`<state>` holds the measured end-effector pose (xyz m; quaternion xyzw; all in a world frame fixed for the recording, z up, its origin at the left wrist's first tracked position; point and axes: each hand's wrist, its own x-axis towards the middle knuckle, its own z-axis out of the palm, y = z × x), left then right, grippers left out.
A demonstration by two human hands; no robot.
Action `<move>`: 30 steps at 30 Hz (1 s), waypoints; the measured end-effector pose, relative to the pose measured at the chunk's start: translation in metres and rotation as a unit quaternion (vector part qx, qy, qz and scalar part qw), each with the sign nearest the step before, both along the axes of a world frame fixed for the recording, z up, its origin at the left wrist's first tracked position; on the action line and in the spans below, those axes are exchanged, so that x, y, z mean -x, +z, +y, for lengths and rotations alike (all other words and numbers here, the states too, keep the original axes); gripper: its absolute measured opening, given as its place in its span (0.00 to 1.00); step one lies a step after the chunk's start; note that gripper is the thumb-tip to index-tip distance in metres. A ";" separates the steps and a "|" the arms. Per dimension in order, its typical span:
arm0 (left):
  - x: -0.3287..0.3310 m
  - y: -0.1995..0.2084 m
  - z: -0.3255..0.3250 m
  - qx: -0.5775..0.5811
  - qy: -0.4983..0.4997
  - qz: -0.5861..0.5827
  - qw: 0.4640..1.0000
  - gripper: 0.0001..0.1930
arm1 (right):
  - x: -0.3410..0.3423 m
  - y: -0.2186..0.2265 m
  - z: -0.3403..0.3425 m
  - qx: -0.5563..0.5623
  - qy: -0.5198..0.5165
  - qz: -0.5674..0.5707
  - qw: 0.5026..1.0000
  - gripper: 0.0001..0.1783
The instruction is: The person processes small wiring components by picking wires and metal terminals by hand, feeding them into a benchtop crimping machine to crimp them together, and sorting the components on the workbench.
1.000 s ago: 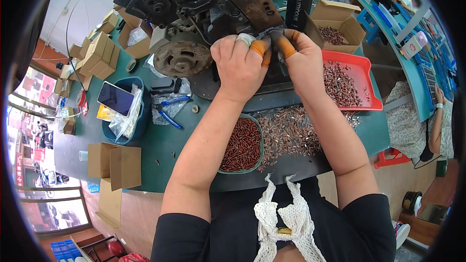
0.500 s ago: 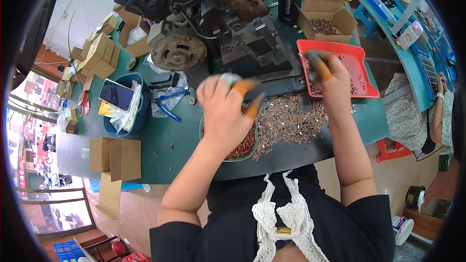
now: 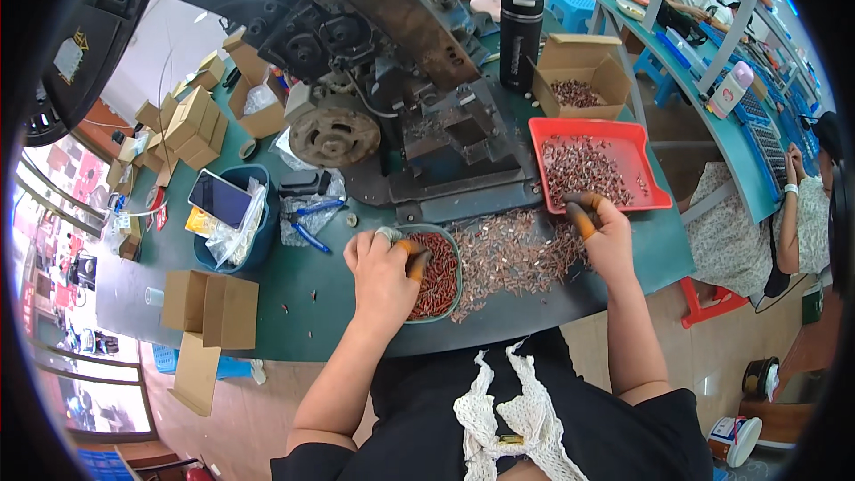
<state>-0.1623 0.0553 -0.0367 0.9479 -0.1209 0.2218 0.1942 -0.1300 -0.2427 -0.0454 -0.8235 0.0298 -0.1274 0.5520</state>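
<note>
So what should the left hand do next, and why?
Maybe the left hand should pinch up one small reddish part from the green-rimmed tub, because it reaches over that tub, while the right hand is at the red tray's near edge.

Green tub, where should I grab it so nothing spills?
Probably hold the green tub by its left and near rim, from near left: loose bits crowd its right. It's open and holds many red pieces, so keep it level.
</note>
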 end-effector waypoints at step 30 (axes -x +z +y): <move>0.026 0.005 -0.021 0.420 -0.134 0.090 0.893 0.11 | 0.031 0.017 0.086 -0.259 0.313 0.168 0.898 0.07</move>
